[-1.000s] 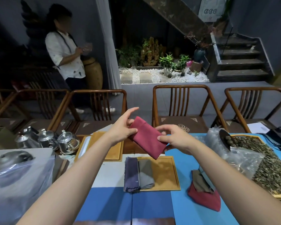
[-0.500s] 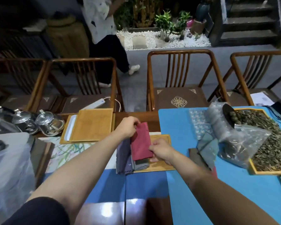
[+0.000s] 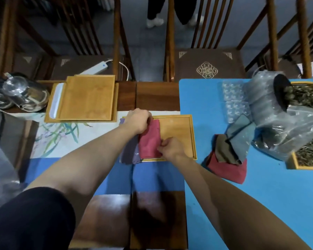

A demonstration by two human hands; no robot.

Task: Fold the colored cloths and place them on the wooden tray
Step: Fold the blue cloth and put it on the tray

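Soft matt red cloth [image 3: 150, 141] under my fingers, smooth pale wooden tray [image 3: 177, 130] below, glossy dark table [image 3: 157, 219], crinkly clear plastic [image 3: 271, 112] beside.

A folded red cloth [image 3: 150, 139] is held flat on the wooden tray [image 3: 177, 130], gripped at its far end by the left hand [image 3: 138, 121] and pinched near its front edge by the right hand [image 3: 171, 147]. A purple cloth [image 3: 129, 153] is seen beside it, apparently partly underneath.
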